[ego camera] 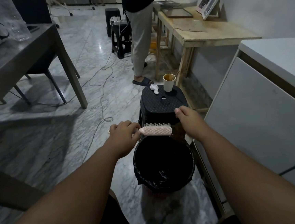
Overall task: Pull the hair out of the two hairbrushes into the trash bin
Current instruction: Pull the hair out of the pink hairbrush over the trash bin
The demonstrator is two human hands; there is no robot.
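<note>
Below the hands the trash bin (145, 180) is set, presumably so that loosened hair drops in; over its far rim the pink hairbrush (157, 130) is held bristles-up, gripped at the handle by the left hand (122, 133), while the right hand (188, 120) is curled at the tip, its hold not discernible; beyond, a black stool (160, 107) is seen.

Grey marble floor (93, 54), black-lined trash bin (167, 187) standing on it, black stool (160, 104) bearing paper cup (168, 82), crumpled tissue (154, 88)
</note>
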